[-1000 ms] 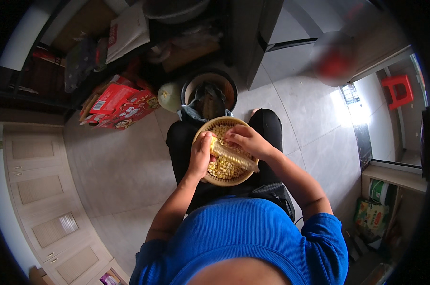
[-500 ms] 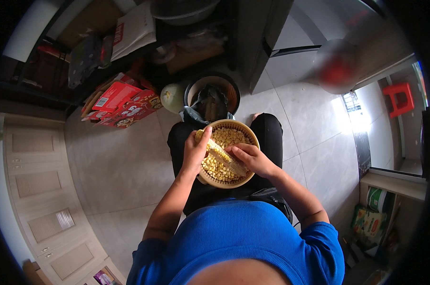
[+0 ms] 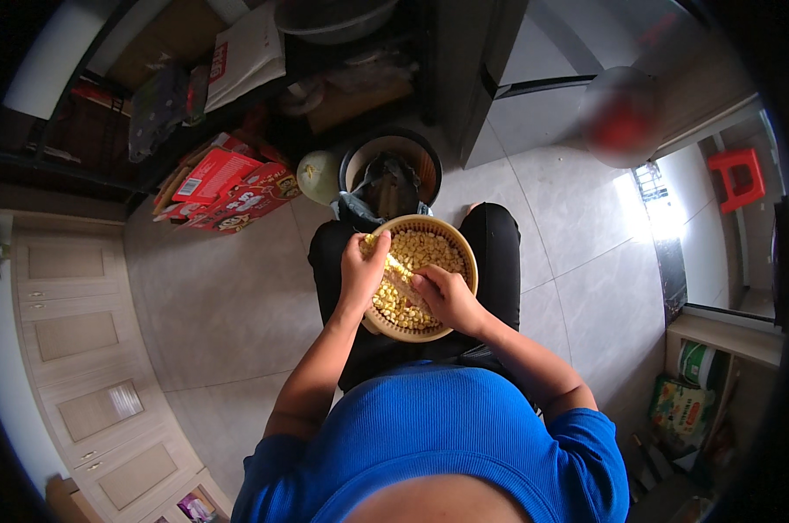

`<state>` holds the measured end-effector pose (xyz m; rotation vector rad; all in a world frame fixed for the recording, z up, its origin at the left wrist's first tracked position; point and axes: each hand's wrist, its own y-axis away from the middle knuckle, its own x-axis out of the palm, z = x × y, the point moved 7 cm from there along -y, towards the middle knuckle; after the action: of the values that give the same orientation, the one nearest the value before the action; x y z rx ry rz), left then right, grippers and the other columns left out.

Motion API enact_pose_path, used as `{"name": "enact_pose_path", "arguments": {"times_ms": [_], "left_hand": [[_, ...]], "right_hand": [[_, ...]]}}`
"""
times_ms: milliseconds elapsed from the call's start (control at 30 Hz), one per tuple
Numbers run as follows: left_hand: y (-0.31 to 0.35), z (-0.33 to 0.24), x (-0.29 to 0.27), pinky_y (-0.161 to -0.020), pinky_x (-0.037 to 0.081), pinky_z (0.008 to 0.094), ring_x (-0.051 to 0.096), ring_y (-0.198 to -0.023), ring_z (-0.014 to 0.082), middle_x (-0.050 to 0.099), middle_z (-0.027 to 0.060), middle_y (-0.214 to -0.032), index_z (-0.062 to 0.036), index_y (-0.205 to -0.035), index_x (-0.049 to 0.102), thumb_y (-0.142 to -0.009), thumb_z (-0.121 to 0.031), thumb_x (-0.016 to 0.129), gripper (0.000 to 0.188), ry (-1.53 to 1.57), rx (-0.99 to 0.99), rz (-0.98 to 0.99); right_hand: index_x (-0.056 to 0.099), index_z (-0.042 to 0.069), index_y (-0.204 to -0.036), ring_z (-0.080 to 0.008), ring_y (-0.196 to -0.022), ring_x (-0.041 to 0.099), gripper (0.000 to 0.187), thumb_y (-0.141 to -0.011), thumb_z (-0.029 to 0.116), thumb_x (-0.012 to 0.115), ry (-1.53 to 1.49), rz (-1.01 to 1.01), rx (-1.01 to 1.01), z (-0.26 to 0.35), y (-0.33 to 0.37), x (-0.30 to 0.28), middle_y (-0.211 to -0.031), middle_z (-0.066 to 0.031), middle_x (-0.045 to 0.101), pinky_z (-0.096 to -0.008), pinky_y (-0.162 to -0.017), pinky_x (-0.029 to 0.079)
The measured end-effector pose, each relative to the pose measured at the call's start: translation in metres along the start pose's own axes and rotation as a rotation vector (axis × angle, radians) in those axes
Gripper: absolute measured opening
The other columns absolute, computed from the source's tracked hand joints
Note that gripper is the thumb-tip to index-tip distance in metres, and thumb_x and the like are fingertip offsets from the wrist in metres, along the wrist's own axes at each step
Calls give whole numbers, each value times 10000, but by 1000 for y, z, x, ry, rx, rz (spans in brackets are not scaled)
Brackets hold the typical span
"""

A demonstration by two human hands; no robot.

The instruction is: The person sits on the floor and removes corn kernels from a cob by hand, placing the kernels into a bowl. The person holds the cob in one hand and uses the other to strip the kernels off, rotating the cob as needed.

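Observation:
A round tan basket [image 3: 474, 263] rests on my lap between my knees, with loose yellow corn kernels [image 3: 431, 247] spread inside. Above them a partly stripped corn cob [image 3: 400, 274] lies slantwise. My left hand [image 3: 362, 275] grips its upper left end, thumb along the top. Closed over the lower part, my right hand [image 3: 451, 301] presses its thumb near the edge of the remaining kernels. The right fingers cover part of the cob, so its lower end is mostly hidden.
Just beyond the basket stands a dark bin [image 3: 429, 161] with a bag liner. A pale green melon [image 3: 317, 177] and a red cardboard box [image 3: 229, 187] sit left of it. Cabinets [image 3: 72, 336] line the left side; a red stool [image 3: 736, 180] is at far right.
My right hand has moved slightly left and up along the cob, and its fingers now cover more of it. The left hand keeps its hold at the upper end.

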<state>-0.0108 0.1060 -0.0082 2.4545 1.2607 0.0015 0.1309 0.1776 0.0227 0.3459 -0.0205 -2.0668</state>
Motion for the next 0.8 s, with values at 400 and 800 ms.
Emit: {"name": "enact_pose_path", "arguments": {"times_ms": [400,800], "left_hand": [[-1,-27,7,-583,434,247,526,-656,86,587,38,-744,-5,-846,554,-823,-256,615,259,-238,141,87],[-4,-11,19,-630,478,333,632,-745,245,625,177,-791,34,-876,545,-819,-265,593,307,-286,121,143]], "right_hand": [[541,-2,-1024,-124,-708,561,270,-911,239,495,-476,-7,73,-26,-10,4,-765,-77,600,-286,-640,463],[575,-18,-934,-219,-649,576,228,-902,194,495,-153,-97,6,-34,-8,8,-732,-170,589,-325,-608,446]]}}
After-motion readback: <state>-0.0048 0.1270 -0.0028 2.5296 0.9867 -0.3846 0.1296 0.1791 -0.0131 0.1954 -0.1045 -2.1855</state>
